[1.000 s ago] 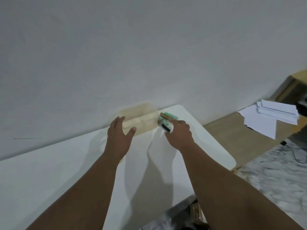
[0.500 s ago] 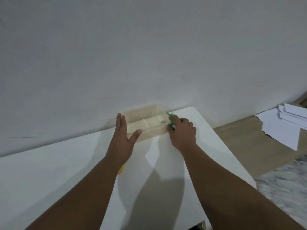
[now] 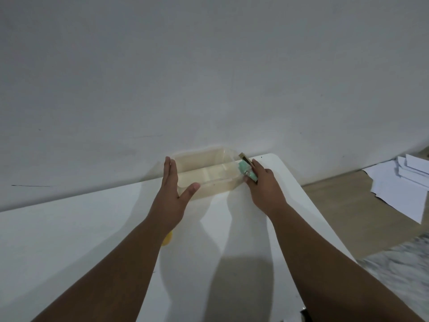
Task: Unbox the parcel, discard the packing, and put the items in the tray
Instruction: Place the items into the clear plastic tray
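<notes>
Head view. A translucent cream tray [image 3: 209, 191] stands at the far edge of the white counter [image 3: 92, 228], its back against the wall [image 3: 209, 77]. The left hand [image 3: 173, 203] lies against the tray's left end with fingers straight and together and the thumb spread along the front wall. It grasps nothing. This placement appears to brace the light tray so that it does not slide while being loaded. The right hand [image 3: 264, 190] curls round a small green packet [image 3: 245, 169] with a brown tip, held at the rim of the tray's right end and not yet inside. The step in hand is judged to be depositing this item. A yellow object [image 3: 167, 240] shows partly under the left forearm; its kind cannot be told. White paper sheets [image 3: 399, 189] lie on the floor at right, well apart from the counter.
</notes>
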